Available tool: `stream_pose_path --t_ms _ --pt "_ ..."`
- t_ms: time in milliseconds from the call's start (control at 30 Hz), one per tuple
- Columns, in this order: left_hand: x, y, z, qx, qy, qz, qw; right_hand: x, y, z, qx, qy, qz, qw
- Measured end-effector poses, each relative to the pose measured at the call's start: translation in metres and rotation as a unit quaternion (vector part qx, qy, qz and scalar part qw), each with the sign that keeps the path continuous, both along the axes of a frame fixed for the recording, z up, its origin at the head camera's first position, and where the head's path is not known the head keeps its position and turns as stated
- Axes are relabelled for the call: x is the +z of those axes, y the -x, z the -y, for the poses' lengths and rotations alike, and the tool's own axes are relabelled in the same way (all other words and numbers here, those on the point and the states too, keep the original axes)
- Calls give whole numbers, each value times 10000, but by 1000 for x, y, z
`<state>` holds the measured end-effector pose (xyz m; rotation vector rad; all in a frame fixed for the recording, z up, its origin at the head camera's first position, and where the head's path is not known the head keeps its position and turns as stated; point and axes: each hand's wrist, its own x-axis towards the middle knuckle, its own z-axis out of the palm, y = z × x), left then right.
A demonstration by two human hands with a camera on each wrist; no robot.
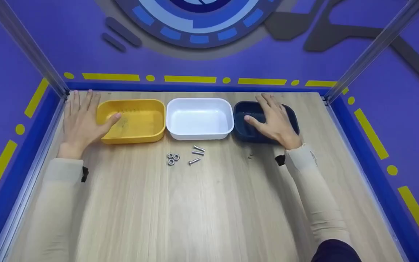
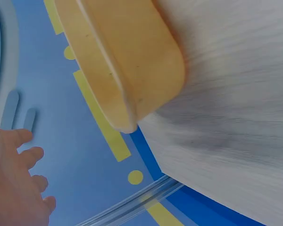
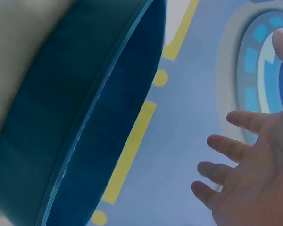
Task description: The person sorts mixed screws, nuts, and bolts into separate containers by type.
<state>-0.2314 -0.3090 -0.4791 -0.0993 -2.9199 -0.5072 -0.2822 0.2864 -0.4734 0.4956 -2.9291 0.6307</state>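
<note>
My left hand (image 1: 82,123), fingers spread, is at the left end of a yellow bin (image 1: 133,139), its thumb over the rim. Over the dark blue bin (image 1: 247,136) on the right is my right hand (image 1: 276,122), fingers extended and holding nothing. A white bin (image 1: 200,137) stands between those two, side by side with them. In front of the white bin lie several metal nuts (image 1: 171,162) in a small cluster. Beside them are three bolts (image 1: 195,161). Both wrist views show the hands with nothing in them; contact with the bins cannot be told.
The wooden table (image 1: 195,211) extends toward me in front of the bins. A purple-blue back wall (image 1: 195,65) with yellow markings rises behind them. Side panels and metal posts (image 1: 369,47) bound the table left and right.
</note>
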Motion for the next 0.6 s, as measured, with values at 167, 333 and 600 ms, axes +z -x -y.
stream_pose_path --t_ms 167,333,600 --pt "-9 0 4 -16 -131 39 9999 2 -7 16 272 242 -74 9993" --pt "-19 -2 10 -44 -246 147 9996 2 -16 33 528 435 -44 9976" --pt "-35 -8 17 -21 -418 349 9985 -6 -33 58 1004 866 -82 9911"
